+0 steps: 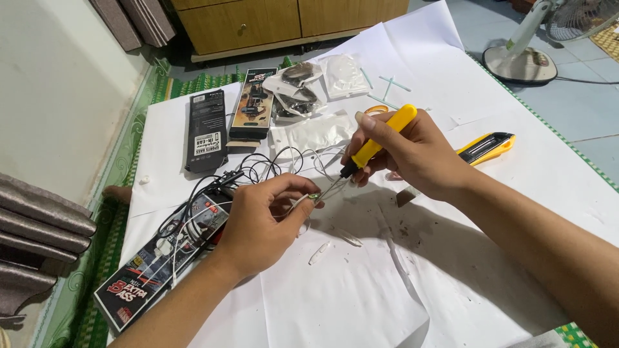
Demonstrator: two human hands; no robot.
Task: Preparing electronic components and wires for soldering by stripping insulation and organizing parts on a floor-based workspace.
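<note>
Left hand [261, 222] pinching a thin white wire [298, 205] by its stripped tip, just above the paper-covered tabletop [361, 283]; limp, light, probably fragile (best held near the end). Right hand [412, 151] closed round a yellow-handled tool [380, 136], tip touching the wire.

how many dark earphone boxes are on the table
3. One flat black box at the far left, a second box just right of it, and a third box under the cables beside the left hand.
</note>
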